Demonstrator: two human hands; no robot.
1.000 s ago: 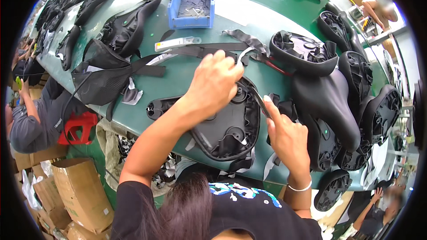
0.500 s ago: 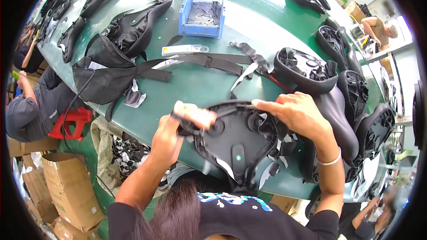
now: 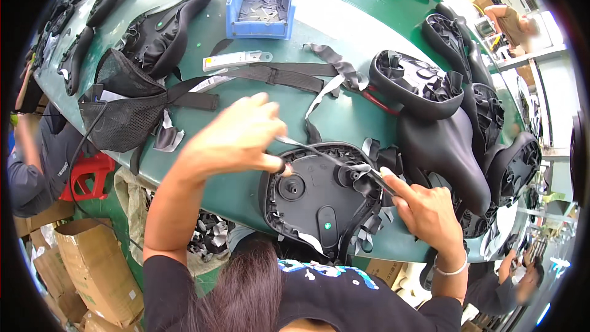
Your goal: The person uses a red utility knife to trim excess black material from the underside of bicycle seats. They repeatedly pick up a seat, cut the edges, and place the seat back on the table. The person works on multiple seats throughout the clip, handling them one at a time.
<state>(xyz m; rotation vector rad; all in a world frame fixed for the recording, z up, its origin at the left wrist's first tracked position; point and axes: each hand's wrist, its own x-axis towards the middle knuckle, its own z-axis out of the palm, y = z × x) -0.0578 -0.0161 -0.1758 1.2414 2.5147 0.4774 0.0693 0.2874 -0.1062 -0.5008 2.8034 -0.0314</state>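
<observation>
A black bicycle saddle (image 3: 329,193) lies upside down on the green table (image 3: 239,190) in front of me, its underside up and its rim lined with gathered cover material. My left hand (image 3: 236,135) is above the saddle's far left edge, fingers closed on a thin dark strip (image 3: 313,149) of cover material. The strip is stretched across to the saddle's right rim. There my right hand (image 3: 424,209) grips a slim, knife-like tool (image 3: 382,182), its tip against the rim; most of it is hidden by the fingers. Loose trimmings (image 3: 369,233) hang beside the saddle.
More saddles (image 3: 439,154) are piled at the right, and another saddle (image 3: 163,37) lies far left. A blue bin (image 3: 258,29) with scraps stands at the back. Nearer are a white plastic case (image 3: 236,59), a mesh bag (image 3: 126,120) and straps. Co-workers sit at both sides.
My left hand has swung up and away from the saddle's left rim, drawing the strip out taut. My right hand has come down along the right rim. The whole view has shifted slightly.
</observation>
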